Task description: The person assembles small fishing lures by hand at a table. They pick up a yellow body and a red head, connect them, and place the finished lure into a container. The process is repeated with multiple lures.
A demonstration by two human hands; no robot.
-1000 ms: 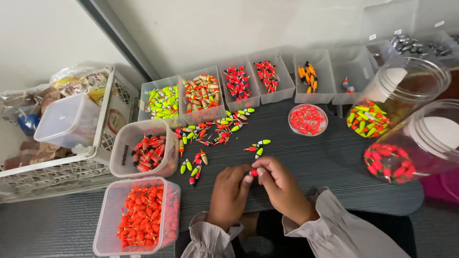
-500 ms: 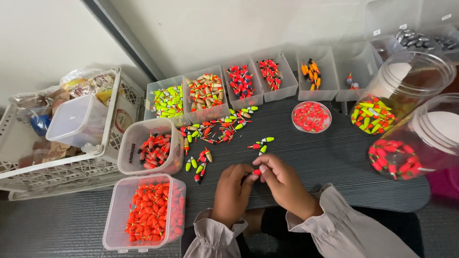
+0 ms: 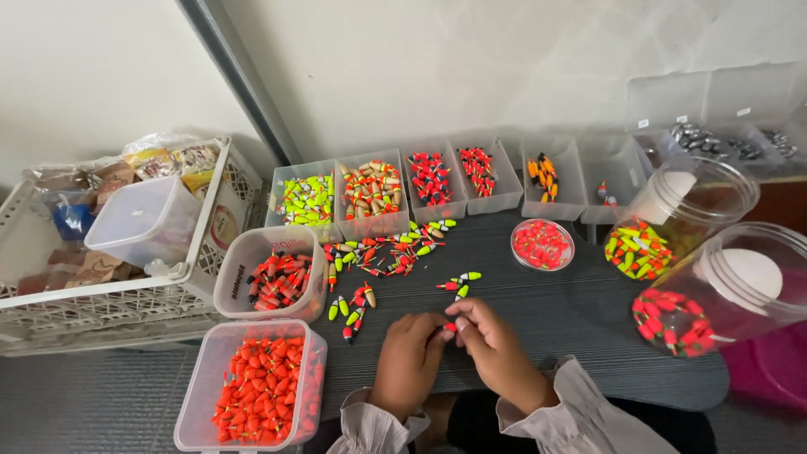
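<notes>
Head view, and both hands meet over the dark table (image 3: 572, 328). Left hand (image 3: 409, 363) and right hand (image 3: 496, 353) pinch together on one small float (image 3: 450, 327), red and black, caught between the fingertips; both grips are closed on it, fingers touching. The float sits just off the table's near edge, held above the surface.

Beyond the hands, toward the far edge of the table, lies a loose scatter of floats (image 3: 387, 252), a few stragglers (image 3: 353, 307) nearer in, and a yellow-tipped pair (image 3: 458, 282) just past the fingers. Off the table's left edge sit two tubs, the near one (image 3: 256, 391) packed with orange floats, the farther one (image 3: 273, 282) with red and black. A row of bins (image 3: 420, 181) lines the far edge. A round dish (image 3: 542, 244) of red floats stands right of centre, and two clear jars (image 3: 714, 252) lie tilted at the right end.

Risks, as I judge them: the float is tiny and smooth, so a slack pinch could let it pop loose and roll into the scatter or over the edge. A wide sleeve sweep could drag the stragglers along. The tilted jars look liable to spill if bumped.
</notes>
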